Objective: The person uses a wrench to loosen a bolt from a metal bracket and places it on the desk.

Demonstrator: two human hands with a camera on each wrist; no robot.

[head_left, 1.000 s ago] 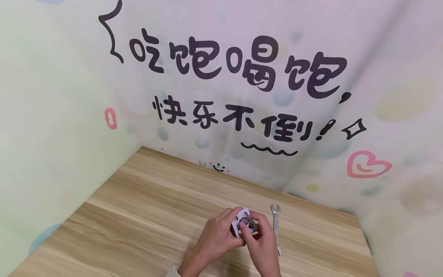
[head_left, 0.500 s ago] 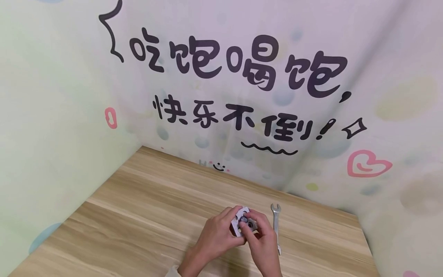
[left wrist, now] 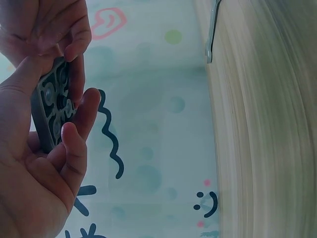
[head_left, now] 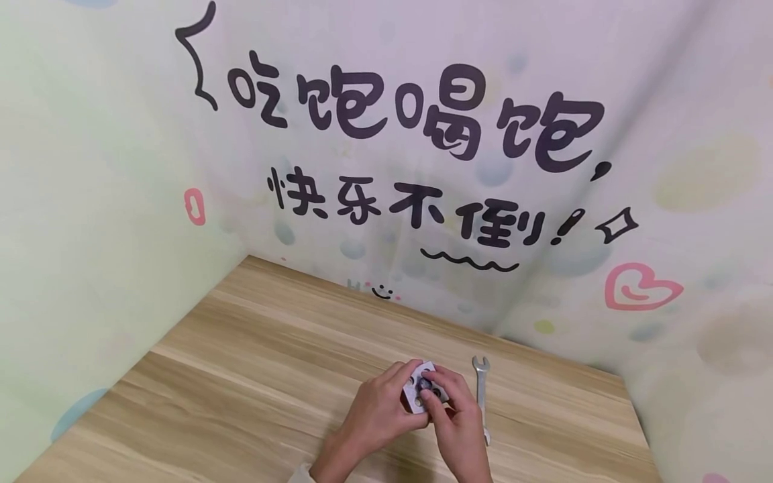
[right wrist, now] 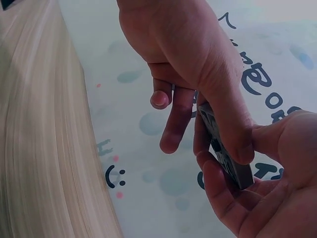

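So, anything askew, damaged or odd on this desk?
Nothing stands out. Both hands hold a small grey plate with holes above the wooden table: the left hand grips it, the right hand pinches at its face. A wrench lies flat beside them.

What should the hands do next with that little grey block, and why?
Probably keep twisting the small dark piece with the right hand's fingertips. The left hand holds the grey block up off the table, the right hand's fingertips pinch at a hole on its face, and the wrench lies untouched beside them, so finger-turning seems the step in hand.
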